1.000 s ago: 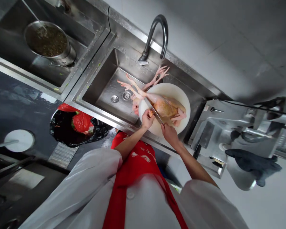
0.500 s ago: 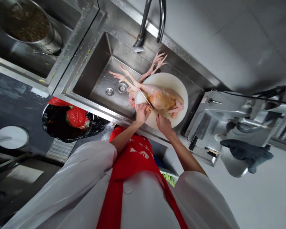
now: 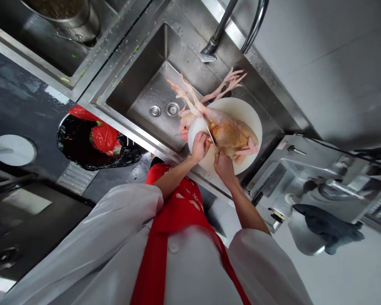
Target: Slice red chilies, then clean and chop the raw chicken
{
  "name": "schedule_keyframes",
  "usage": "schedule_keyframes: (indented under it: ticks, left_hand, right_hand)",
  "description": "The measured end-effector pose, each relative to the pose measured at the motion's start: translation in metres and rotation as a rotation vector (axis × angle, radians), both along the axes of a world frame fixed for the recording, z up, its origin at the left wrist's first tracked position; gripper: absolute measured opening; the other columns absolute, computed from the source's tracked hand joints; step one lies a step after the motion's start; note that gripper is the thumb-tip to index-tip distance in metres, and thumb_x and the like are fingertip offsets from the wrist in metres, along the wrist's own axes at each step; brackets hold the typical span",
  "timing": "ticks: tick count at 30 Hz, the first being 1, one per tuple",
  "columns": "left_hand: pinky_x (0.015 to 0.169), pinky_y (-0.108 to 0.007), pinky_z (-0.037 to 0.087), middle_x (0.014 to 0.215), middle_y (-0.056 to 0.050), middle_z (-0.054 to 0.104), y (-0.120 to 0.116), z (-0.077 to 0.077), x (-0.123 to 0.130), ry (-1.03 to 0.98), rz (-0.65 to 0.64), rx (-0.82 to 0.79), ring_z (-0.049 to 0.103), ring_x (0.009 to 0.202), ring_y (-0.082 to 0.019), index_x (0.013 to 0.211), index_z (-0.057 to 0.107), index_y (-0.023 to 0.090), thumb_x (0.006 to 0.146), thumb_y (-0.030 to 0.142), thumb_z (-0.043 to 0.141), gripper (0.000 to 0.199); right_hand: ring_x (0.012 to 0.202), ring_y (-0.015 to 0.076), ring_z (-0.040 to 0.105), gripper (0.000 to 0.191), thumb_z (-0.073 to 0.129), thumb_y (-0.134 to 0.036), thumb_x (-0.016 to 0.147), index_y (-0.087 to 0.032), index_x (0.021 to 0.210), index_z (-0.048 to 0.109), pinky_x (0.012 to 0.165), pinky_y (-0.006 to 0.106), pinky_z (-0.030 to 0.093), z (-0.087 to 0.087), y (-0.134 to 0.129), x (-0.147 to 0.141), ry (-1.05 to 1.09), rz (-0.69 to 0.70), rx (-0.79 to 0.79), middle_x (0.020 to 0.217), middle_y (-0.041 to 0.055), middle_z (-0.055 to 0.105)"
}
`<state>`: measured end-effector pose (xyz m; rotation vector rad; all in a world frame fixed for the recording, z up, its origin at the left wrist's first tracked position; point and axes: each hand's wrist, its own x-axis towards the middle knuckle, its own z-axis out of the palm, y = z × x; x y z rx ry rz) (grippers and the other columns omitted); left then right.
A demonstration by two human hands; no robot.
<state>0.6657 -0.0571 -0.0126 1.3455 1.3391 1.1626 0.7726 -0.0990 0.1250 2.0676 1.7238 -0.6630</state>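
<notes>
A plucked whole chicken (image 3: 229,131) lies on a round white cutting board (image 3: 254,111) over the sink's right part, its feet pointing to the upper left. My right hand (image 3: 225,168) is closed around the handle of a knife (image 3: 211,133), whose thin blade rests against the tail end of the bird. My left hand (image 3: 201,146) pinches a small piece of the chicken at that end, just left of the blade. Behind the board's left edge lies a second plucked bird (image 3: 184,127), partly hidden, with its feet stretched toward the faucet.
The steel sink (image 3: 139,84) has two drains on its left. A faucet (image 3: 214,42) stands behind it. On the floor, a bin lined with a black bag (image 3: 74,144) holds a red bag. A metal pot (image 3: 79,25) sits in the neighbouring sink. Steel equipment (image 3: 285,169) stands at the right.
The view has turned and shifted, so the sink and board appear farther right. Both hands stay at the chicken's tail end, with the knife still in my right hand.
</notes>
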Motion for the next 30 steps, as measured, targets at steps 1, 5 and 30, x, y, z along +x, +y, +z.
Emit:
schedule_keyframes:
  ticks: [1,5,30]
  left_hand:
    - [0.092,-0.04,0.047,0.094,-0.008,0.059,-0.001,0.0,0.0,-0.008,0.006,-0.013,0.056,0.097,-0.025,0.086,0.058,0.023,0.086,0.013,0.056,0.011]
    - [0.088,-0.035,0.048,0.093,-0.007,0.06,-0.006,0.006,-0.008,-0.067,0.019,-0.073,0.058,0.091,-0.022,0.096,0.063,0.022,0.086,0.011,0.053,0.017]
    - [0.056,-0.025,0.028,0.054,0.005,0.043,-0.009,0.024,0.005,-0.059,0.149,-0.417,0.035,0.053,-0.008,0.059,0.057,0.016,0.082,0.02,0.066,0.026]
  right_hand:
    - [0.088,0.0264,0.067,0.034,0.033,-0.029,0.107,-0.009,0.122,0.057,0.075,0.032,0.04,0.002,-0.003,0.001,-0.016,-0.017,-0.006,0.1,0.0185,0.072]
    - [0.079,0.0242,0.064,0.032,0.036,-0.031,0.107,-0.011,0.119,0.058,0.069,0.03,0.033,0.006,-0.017,0.008,-0.046,-0.08,-0.021,0.09,0.0147,0.071]
    - [0.089,0.0298,0.068,0.044,0.024,-0.032,0.108,-0.007,0.118,0.059,0.078,0.036,0.044,0.01,0.001,0.032,-0.021,0.254,0.1,0.091,0.0206,0.071]
